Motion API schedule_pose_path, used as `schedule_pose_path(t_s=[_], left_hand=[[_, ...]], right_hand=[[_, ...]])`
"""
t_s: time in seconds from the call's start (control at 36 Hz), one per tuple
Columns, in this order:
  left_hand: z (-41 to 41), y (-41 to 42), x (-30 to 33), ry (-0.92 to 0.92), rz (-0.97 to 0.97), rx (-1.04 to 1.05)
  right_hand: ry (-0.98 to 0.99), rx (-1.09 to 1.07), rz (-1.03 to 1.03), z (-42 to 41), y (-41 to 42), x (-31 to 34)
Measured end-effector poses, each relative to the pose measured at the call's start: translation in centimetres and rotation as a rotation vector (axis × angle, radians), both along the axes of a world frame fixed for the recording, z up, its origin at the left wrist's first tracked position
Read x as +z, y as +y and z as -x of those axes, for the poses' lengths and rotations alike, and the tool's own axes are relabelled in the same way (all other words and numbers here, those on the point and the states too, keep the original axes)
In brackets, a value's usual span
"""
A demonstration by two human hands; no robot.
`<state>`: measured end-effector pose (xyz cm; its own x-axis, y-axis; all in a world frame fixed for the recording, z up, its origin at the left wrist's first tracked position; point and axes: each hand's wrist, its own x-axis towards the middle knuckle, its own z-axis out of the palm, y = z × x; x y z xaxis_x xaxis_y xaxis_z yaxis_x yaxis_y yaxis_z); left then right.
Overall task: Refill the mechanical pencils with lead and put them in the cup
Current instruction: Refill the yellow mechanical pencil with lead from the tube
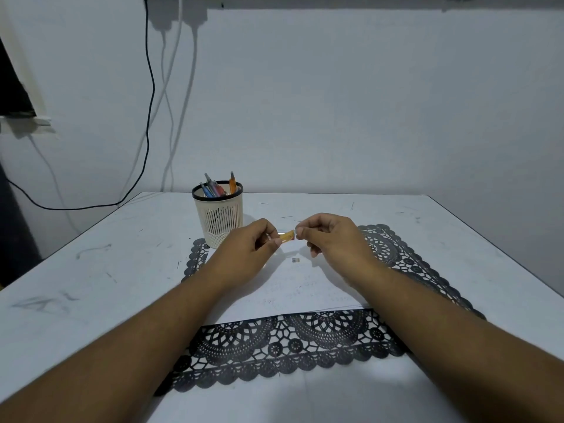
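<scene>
While hands (283,236) work, cup (218,218) behind, lace mat (305,340) beneath

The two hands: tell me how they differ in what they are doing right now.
The left hand holds a small orange piece by its near end; the right hand pinches at the far end with fingertips only. The left hand is beside the cup; the right hand is over the black lace mat. Both are raised above the white paper, fingers curled.
</scene>
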<state>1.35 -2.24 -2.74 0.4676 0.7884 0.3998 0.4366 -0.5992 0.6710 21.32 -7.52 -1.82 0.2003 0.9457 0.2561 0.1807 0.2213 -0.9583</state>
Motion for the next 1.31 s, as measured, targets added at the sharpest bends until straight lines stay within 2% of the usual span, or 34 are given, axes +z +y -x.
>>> schedule_pose_path(t_s=[0.19, 0.47, 0.67, 0.78, 0.86, 0.97, 1.06, 1.22, 1.31], left_hand=[[0.0, 0.0, 0.1, 0.009, -0.015, -0.014], [0.0, -0.1, 0.0, 0.043, -0.042, 0.007], [0.2, 0.5, -0.1, 0.038, -0.015, 0.052], [0.1, 0.4, 0.2, 0.060, -0.014, 0.066], [0.3, 0.5, 0.1, 0.078, 0.005, 0.096], [0.6, 0.6, -0.1, 0.097, 0.038, 0.126], [0.6, 0.6, -0.2, 0.106, 0.044, 0.124], [0.3, 0.3, -0.2, 0.121, 0.044, 0.114], [0.3, 0.3, -0.2, 0.119, 0.046, 0.104]], right_hand=[[-0.081, 0.010, -0.012, -0.1, -0.1, -0.1], [-0.093, -0.047, -0.056, 0.6, -0.8, -0.1], [-0.010, -0.010, 0.018, 0.8, -0.6, -0.1], [-0.230, -0.104, 0.004, -0.3, 0.3, -0.6], [-0.435, -0.090, 0.099, -0.6, 0.2, -1.2], [-0.532, -0.006, 0.170, -0.1, -0.1, -1.7], [-0.643, -0.026, 0.187, 0.2, 0.3, -1.8], [-0.724, -0.059, 0.204, 0.3, 0.5, -1.8], [-0.619, -0.077, 0.176, 0.0, 0.3, -1.6]])
